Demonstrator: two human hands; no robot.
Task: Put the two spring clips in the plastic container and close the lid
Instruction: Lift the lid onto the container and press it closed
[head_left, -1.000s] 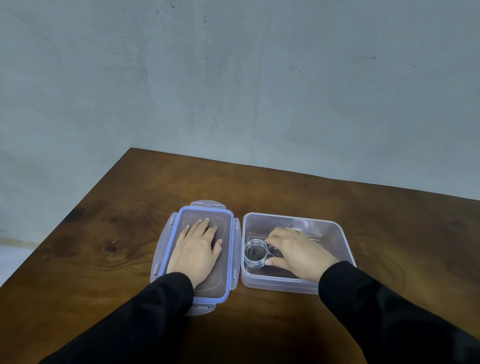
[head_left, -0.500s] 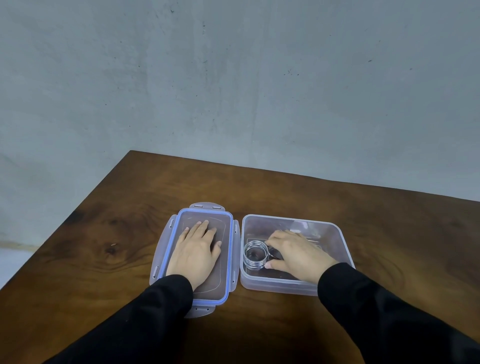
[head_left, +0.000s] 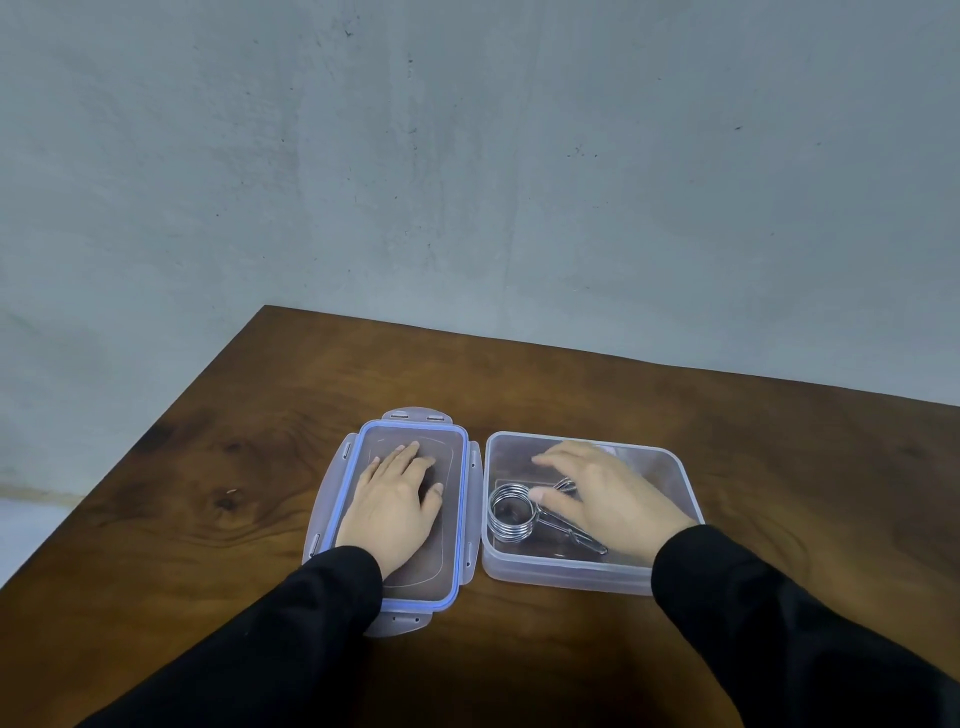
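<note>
The coiled silver metal spring clip (head_left: 511, 512) lay inside the clear rectangular plastic container (head_left: 566, 571), left end; a second clip could not be confirmed. Risk: handles overhanging the rim would block the blue-gasketed clear lid (head_left: 410, 584). Right hand (head_left: 608, 493) hovered open, thumb beside the coil, gripping nothing. Left hand (head_left: 397, 501) lay flat on the lid.

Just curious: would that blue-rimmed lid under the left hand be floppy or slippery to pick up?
The lid looks like thin clear plastic, so probably light and slightly bendy. It lies flat on the table, so likely awkward to lift except by its side flaps.
</note>
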